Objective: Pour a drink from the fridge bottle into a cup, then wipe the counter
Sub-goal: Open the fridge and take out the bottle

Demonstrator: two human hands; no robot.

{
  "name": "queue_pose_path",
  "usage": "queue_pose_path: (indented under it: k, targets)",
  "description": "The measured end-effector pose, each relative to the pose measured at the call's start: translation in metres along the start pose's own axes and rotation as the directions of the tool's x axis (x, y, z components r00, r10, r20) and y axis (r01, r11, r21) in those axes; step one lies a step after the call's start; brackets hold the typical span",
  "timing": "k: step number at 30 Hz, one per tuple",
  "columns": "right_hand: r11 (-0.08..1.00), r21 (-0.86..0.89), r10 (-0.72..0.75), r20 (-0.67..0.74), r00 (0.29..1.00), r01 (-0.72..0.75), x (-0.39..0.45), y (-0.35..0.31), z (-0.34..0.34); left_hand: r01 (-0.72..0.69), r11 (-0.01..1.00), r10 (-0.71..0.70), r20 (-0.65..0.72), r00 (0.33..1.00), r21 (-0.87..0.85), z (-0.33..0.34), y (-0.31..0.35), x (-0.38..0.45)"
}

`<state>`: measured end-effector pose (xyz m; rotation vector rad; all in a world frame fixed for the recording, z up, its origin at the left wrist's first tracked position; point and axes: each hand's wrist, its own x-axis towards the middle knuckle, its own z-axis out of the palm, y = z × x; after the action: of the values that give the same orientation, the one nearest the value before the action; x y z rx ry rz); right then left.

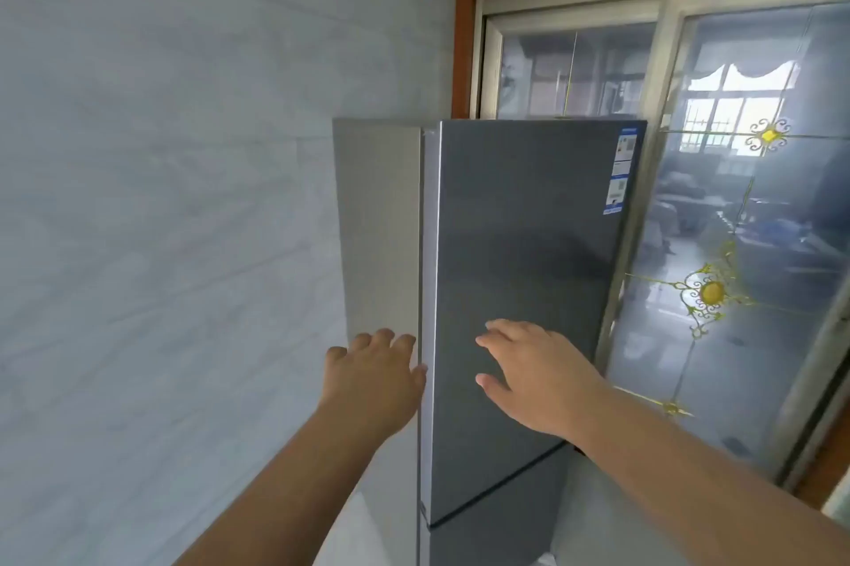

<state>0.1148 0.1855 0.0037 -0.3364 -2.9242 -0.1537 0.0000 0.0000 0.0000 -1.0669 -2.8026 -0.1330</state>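
While two bare hands reach up in the head view, only one fridge (519, 252) stands before them — a tall grey one with its upper door closed and a seam to a lower door beneath. The left hand (375, 381) is at the door's left edge, fingers loosely spread and relaxed, thumb near the pale edge strip; whether it touches the fridge cannot be told. The right hand (533, 374) is flat against or just before the door front, right of that edge, its fingers straight and splayed, holding nothing. One strip of labels (621, 172) sits at the door's upper right corner, its print too small to read. Left of the fridge runs a pale marbled tile wall (161, 197). Right of and behind the fridge is a brown-framed sliding glass door (736, 206) with three gilt ornaments, its panes full of reflections. The bottle, cup and counter are not in sight — the fridge's base is cut off by the frame.
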Motion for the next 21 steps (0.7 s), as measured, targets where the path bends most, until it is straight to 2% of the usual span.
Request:
queue_pose_path:
  k: [6,9,11,16,21]
  targets:
    - [0.972,-0.120,-0.191,0.101,0.976,0.202,0.072,-0.012,0.026,0.027,0.999,-0.024,0.074,0.997,-0.034,0.024,-0.025,0.036]
    - [0.952,-0.178,-0.233,0.111,0.966,0.250,0.114,-0.012,0.034,0.047,0.999,-0.045,0.084,0.995,-0.022,0.030,-0.038,0.049]
    - [0.940,-0.225,-0.233,0.129,0.964,0.257,0.140,-0.013,0.040,0.076,0.997,-0.073,0.092,0.993,-0.025,0.032,-0.042,0.051]
    - [0.902,-0.380,-0.125,0.226,0.966,0.206,0.186,-0.009,0.049,0.137,0.990,-0.134,0.118,0.984,-0.021,0.035,-0.044,0.056]
    - [0.884,-0.425,-0.112,0.211,0.971,0.194,0.187,-0.021,0.052,0.172,0.984,-0.165,0.134,0.977,-0.038,0.041,-0.040,0.065]
